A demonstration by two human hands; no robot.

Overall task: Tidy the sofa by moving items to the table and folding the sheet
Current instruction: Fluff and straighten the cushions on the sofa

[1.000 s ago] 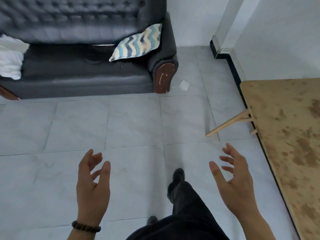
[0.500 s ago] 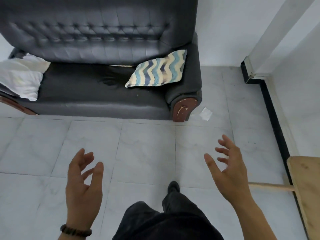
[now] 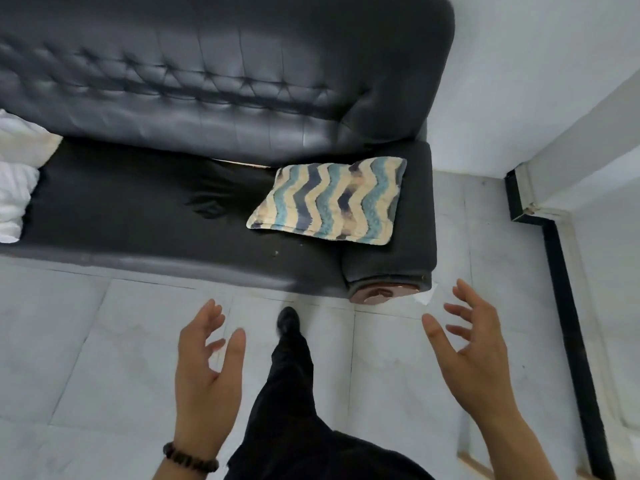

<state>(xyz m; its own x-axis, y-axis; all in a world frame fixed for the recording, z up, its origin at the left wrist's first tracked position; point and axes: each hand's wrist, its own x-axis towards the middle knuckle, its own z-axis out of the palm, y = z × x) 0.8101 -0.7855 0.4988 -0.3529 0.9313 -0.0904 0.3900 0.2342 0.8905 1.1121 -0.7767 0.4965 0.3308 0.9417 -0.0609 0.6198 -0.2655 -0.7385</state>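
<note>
From the head camera, looking down: a dark grey tufted leather sofa (image 3: 221, 109) fills the upper part of the view, standing on a pale tiled floor (image 3: 104, 341). A cushion with blue, navy and cream zigzag stripes (image 3: 329, 199) lies on the seat at the right end, leaning against the armrest (image 3: 391, 258). At the far left edge of the seat sits a bunched white sheet (image 3: 17, 178), partly cut off by the frame. A few small crumbs dot the seat just in front of the cushion.

The left hand (image 3: 204, 382) and the right hand (image 3: 474, 358) hover over the floor in front of the sofa, palms turned inward toward each other, fingers (image 3: 460, 310) spread apart and empty. A dark beaded bracelet (image 3: 190, 460) circles the left wrist. Between the hands a leg in black trousers (image 3: 294, 393) steps forward, shoe tip close to the sofa base. A small white scrap, possibly paper (image 3: 424, 297), lies on the floor beside the armrest's wooden end cap. A black skirting strip (image 3: 568, 323) runs along the wall at right.
</note>
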